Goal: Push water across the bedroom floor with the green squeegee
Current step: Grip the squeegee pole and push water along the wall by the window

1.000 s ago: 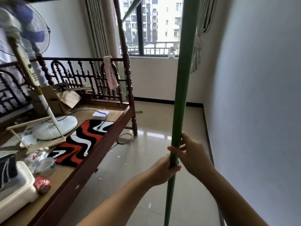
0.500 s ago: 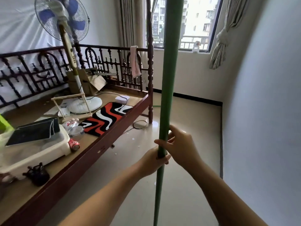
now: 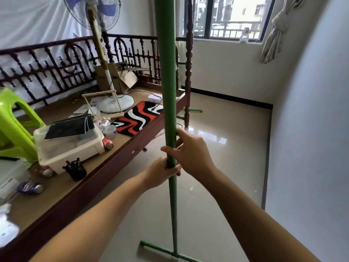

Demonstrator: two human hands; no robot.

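The green squeegee (image 3: 168, 91) stands almost upright in the middle of the head view, its long pole running off the top edge. Its crossbar head (image 3: 166, 251) rests on the glossy beige tiled floor (image 3: 226, 157) at the bottom. My left hand (image 3: 160, 173) grips the pole from the left at mid height. Just above it, my right hand (image 3: 190, 153) wraps the pole from the right, touching the left hand. Bright reflections shine on the tiles near the bedpost; I cannot tell where water lies.
A dark wooden bed frame (image 3: 113, 165) fills the left, loaded with a standing fan (image 3: 98, 48), a white bin (image 3: 69, 150), a lime stool (image 3: 13, 121), cans and a striped mat (image 3: 139, 118). A white wall (image 3: 311, 148) closes the right. The window (image 3: 232, 17) is ahead.
The view has tilted down and swung left, bringing the squeegee head and more of the bed into sight. Both hands keep the same grip on the pole.
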